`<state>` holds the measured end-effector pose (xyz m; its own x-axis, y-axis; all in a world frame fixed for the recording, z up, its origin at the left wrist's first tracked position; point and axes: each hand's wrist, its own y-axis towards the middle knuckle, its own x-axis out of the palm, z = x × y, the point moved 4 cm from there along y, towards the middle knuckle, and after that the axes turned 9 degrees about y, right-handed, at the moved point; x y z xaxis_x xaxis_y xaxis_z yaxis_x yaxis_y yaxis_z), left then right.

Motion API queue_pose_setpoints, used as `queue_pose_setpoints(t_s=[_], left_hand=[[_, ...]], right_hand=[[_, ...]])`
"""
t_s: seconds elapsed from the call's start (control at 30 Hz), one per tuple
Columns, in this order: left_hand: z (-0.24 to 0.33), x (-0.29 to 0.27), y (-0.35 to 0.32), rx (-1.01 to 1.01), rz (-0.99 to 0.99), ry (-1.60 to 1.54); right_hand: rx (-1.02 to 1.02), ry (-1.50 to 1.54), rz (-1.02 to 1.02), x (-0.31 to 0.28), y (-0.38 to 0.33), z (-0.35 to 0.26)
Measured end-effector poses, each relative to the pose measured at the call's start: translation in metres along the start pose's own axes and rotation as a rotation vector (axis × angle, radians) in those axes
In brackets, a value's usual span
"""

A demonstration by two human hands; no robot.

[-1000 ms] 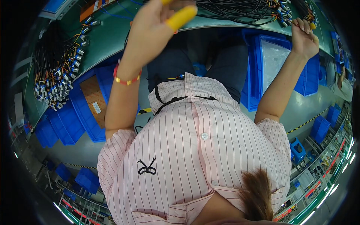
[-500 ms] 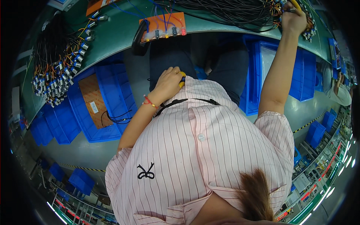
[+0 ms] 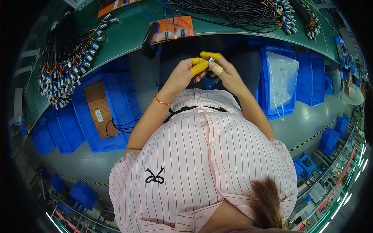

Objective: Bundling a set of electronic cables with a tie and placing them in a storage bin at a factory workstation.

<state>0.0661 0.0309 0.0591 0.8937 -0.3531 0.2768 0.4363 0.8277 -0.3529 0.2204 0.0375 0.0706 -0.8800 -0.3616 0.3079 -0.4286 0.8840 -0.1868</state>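
My left hand (image 3: 182, 77) and my right hand (image 3: 231, 77) meet in front of my waist, below the bench edge. Yellow finger covers wrap fingers on both hands, and a paler band circles a digit of the right. Pinched between the fingertips is a small silver cylindrical part (image 3: 211, 60); any wires on it are hidden. Both hands are closed about it. Just beyond them, at the bench edge, sits an orange board (image 3: 171, 24) with coloured terminals and blue wires.
Black cables with silver cylindrical ends pile at the bench's left (image 3: 62, 77) and far right (image 3: 287, 19). A black curved object (image 3: 149, 40) overhangs the edge. Blue bins stand below, one with cardboard (image 3: 99, 105), another with a clear plastic bag (image 3: 280, 77). Another person (image 3: 349, 91) is at far right.
My right hand has come from the far-right cable bundle back to my waist. The left hand has lifted from my lap and met it around the silver part.
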Motion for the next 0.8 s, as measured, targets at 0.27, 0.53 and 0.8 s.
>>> queue_pose_setpoints(t_s=[0.27,0.53,0.8], left_hand=[[0.0,0.016,-0.016,0.004,0.024,0.11],[0.006,-0.053,-0.049,0.179,0.312,0.776],[0.019,-0.071,-0.072,0.382,0.446,-0.24]], right_hand=[[0.077,0.451,0.111,0.0,-0.011,-0.004],[-0.235,1.206,0.223,-0.121,-0.023,-0.039],[-0.423,1.113,0.462,-0.187,-0.058,-0.041]])
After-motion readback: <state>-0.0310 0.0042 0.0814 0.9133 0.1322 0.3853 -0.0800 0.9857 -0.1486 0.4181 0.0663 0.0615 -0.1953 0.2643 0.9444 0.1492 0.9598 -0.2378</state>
